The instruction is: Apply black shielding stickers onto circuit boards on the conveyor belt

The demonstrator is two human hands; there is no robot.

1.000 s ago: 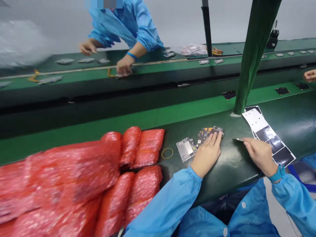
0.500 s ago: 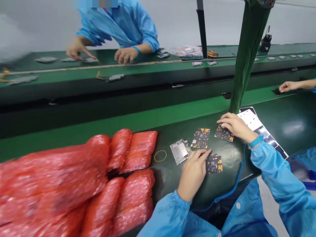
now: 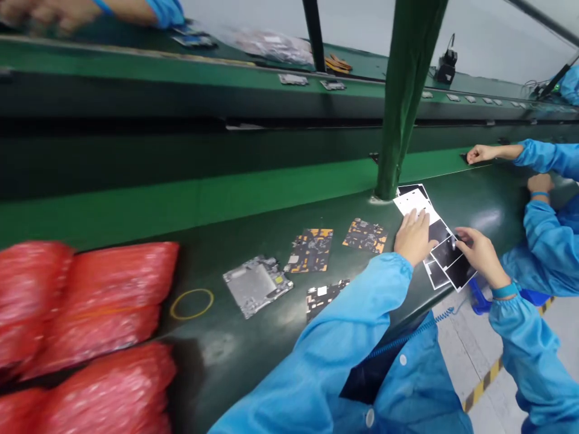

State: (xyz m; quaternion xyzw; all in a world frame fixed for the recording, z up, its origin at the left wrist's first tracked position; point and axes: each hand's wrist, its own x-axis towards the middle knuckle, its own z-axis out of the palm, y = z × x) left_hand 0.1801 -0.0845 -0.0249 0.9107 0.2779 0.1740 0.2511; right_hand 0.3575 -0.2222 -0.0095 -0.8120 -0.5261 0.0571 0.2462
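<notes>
Two parallel green conveyor lines run across the view, and a green-wrapped support post [image 3: 402, 102] stands at the edge of the near line's dark green work surface [image 3: 212, 355]. Red bubble-wrap bags [image 3: 99, 301] lie in rows on the surface at the left. Silver-shielded modules [image 3: 293, 79] sit spaced along the far belt.

A co-worker in a blue smock [image 3: 547, 247] is at the right, with one hand [image 3: 480, 154] reaching to the near belt beside a black piece [image 3: 465, 158]. A second co-worker's hand [image 3: 45, 15] is blurred at top left.

The person's blue sleeves [image 3: 344, 325] extend over the surface to a fanned stack of black-and-white sheets [image 3: 434, 232], which lies beside the post. The left hand [image 3: 412, 238] is open, palm down, with its fingers on the stack. The right hand [image 3: 482, 256] is curled at the stack's black sheets, touching them; whether it grips one cannot be determined.

Left of the hands lie a silver-shielded circuit board [image 3: 257, 286], two black-and-orange circuit boards [image 3: 310, 250] [image 3: 364, 235], and a third board [image 3: 322, 298], partly under the left sleeve. A yellow rubber band [image 3: 191, 303] lies near the bags.
</notes>
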